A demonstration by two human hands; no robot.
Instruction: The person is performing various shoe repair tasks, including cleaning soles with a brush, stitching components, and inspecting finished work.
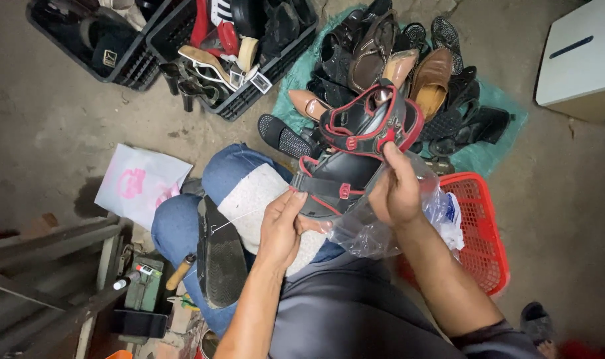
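Two black-and-red sandals (365, 143) and one clear bag (375, 226), both hands' (336, 206) grips closed around them

- Two hands: the left hand (280, 229) and the right hand (395, 193).
- Two black sandals with red trim (365, 126), one above the other.
- One clear plastic bag (369, 233).
- One red plastic basket (482, 226).
- Two black crates (126, 66) of footwear at the top left.
- One green sheet (498, 156) on the floor, bearing a heap of shoes (409, 73); too many overlap to count, though at least a dozen show.
- One white cloth pad (252, 196) on the lap.
- One dark shoe sole (221, 256) against the knee.
- One white and pink bag (139, 183) on the floor.
- One white box (582, 56) at the top right.
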